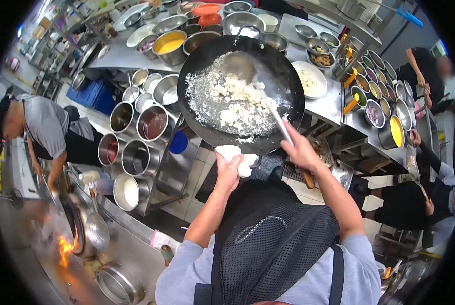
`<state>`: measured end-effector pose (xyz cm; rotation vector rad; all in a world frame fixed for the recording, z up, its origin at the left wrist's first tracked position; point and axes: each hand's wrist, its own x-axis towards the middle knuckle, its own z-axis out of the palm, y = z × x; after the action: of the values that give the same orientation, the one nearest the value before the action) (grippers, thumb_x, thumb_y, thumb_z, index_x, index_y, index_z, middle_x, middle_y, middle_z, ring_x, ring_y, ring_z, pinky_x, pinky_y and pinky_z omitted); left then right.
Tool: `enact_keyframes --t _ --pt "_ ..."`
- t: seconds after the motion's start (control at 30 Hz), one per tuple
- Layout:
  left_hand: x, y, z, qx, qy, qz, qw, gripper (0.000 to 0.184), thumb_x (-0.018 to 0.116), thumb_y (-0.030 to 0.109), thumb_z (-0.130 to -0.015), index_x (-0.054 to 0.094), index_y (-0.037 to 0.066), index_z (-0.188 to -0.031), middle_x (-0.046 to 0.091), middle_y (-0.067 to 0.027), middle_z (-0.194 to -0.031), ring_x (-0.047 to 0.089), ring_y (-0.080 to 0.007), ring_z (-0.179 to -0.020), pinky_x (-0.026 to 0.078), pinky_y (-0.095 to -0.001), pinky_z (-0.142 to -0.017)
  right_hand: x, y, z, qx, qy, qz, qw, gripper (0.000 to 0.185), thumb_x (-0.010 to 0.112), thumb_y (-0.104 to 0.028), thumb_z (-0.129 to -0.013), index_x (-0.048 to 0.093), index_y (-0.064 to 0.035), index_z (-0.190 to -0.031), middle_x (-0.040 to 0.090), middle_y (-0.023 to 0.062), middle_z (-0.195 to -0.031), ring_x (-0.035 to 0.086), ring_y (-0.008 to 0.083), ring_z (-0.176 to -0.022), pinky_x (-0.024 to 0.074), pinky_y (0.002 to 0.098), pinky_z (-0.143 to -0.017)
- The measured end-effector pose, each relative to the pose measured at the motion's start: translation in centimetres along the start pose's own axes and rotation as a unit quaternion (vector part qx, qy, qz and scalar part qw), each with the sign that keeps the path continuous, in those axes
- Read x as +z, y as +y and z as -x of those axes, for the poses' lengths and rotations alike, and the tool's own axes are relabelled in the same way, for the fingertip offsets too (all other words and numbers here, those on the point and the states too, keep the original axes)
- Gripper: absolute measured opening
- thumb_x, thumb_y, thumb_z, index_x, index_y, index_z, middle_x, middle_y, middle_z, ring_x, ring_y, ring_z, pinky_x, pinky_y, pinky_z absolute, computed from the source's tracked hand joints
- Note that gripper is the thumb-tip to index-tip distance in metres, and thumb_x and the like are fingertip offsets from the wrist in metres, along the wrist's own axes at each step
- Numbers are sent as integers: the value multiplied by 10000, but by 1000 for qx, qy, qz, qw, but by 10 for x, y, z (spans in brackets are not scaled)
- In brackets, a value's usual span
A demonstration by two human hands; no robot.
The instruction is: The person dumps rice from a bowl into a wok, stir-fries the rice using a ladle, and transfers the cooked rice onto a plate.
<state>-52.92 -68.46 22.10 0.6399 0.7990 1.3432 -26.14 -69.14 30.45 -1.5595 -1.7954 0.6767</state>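
A large black wok [278,66] is in front of me, with white rice and pale, egg-like lumps [237,104] spread over its left and middle. My left hand [228,172] is closed around a folded white cloth [229,151] at the wok's near rim, where a handle [258,161] partly shows. In my right hand [302,147] is a long-handled metal wok ladle [275,111], fingers wrapped round its shaft. The wooden end of its handle sticks out below my hand. The ladle's bowl is inside the wok on the far side of the rice, blurred.
A steel counter [110,60] behind the wok bears several bowls and a white plate of food [309,80]. Pots of sauces [153,123] stand on a rack at left. A co-worker [49,122] works near an open flame [65,250]. Other people stand at right beside seasoning containers [375,113].
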Motion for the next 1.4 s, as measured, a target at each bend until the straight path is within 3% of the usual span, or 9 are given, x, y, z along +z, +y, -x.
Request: enact_keyframes --t 0.03,0.1,0.23,0.47,0.57,0.87,1.07,1.23,1.4 --pt "8 3 -11 7 -8 2 1000 448 624 -93 -897 435 121 -1243 568 -48 -1054 652 -162 -884 599 -342 -709 11 21 -3 -99 14 29 995 731 617 -148 -1010 318 -243 -1671 725 225 -1255 736 444 -1006 586 493 -898" --pt "16 8 -25 3 -10 -4 1000 435 622 -95 -895 448 115 -1234 575 -49 -1048 652 -162 -881 599 -343 -709 -32 6 7 -17 -114 210 971 769 629 -131 -990 316 -324 -1665 731 198 -1199 739 441 -936 601 525 -824" --pt "33 12 -31 -1 20 -17 1000 395 616 -98 -890 480 101 -1203 590 -53 -1036 654 -168 -875 598 -345 -711 -125 39 48 -35 -99 419 902 818 642 -103 -951 351 -458 -1628 657 108 -868 711 323 -666 592 483 -599" --pt "93 -6 -64 21 53 -15 998 488 600 -121 -897 421 118 -1282 548 -51 -1096 616 -155 -929 573 -334 -786 -146 58 -17 -90 -30 217 972 639 668 -171 -978 495 -324 -1574 627 117 -905 684 359 -749 576 479 -679" --pt "125 -10 -87 53 66 -14 996 486 607 -113 -892 436 104 -1291 559 -59 -1105 622 -171 -949 578 -346 -802 -139 96 -67 -155 -100 185 965 668 645 -172 -987 448 -348 -1600 619 117 -920 681 358 -751 578 485 -680" --pt "178 -40 -129 127 131 -28 983 501 585 -95 -891 423 100 -1323 559 -67 -1122 617 -193 -988 576 -380 -850 -312 200 -49 -147 -51 441 884 826 624 -29 -892 443 -421 -1596 578 49 -868 686 231 -780 594 401 -647" --pt "194 -61 -154 181 164 -51 968 437 611 -79 -892 436 93 -1255 558 -62 -1123 623 -200 -1007 569 -384 -872 -380 210 -33 -79 -30 485 871 862 640 6 -873 450 -424 -1596 574 60 -913 687 275 -763 600 414 -692" --pt "209 -59 -155 167 166 -38 971 445 599 -85 -896 428 94 -1266 559 -66 -1118 622 -196 -992 572 -377 -862 -318 219 -80 -149 30 337 929 850 635 19 -864 481 -405 -1584 584 84 -851 654 287 -619 589 429 -578" --pt "222 -62 -142 147 174 -39 973 413 581 -95 -899 426 95 -1231 557 -74 -1091 624 -192 -958 583 -377 -808 -185 154 -184 -168 -17 157 973 851 601 -15 -893 417 -441 -1606 661 121 -1030 720 364 -850 596 493 -756"
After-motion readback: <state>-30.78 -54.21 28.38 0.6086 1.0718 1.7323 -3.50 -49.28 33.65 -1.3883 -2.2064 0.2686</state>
